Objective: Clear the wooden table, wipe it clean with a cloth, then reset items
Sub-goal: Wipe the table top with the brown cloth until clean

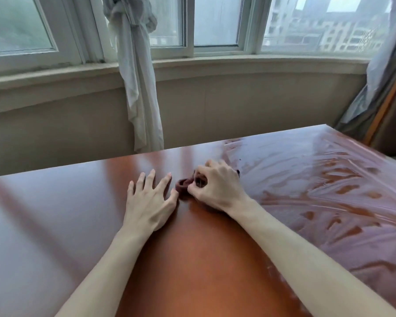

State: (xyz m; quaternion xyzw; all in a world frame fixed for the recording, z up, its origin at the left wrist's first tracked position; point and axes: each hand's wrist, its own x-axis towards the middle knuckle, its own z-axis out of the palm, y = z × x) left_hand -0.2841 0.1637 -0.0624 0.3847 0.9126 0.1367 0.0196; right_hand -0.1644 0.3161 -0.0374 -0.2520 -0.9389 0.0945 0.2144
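Observation:
A glossy reddish-brown wooden table (78, 213) fills the lower view. Near its middle lies a small bunched dark maroon cloth (183, 185). My right hand (217, 187) grips the cloth with curled fingers and covers most of it. My left hand (150, 201) lies flat on the wood just left of the cloth, fingers spread and straight, thumb tip close to the fabric.
Wrinkled clear plastic film (318, 179) covers the table's right part. Beyond the far table edge stand a beige wall and sill (215, 65) under windows. A tied white curtain (135, 76) hangs down at center-left. A wooden frame (391, 115) leans at the far right.

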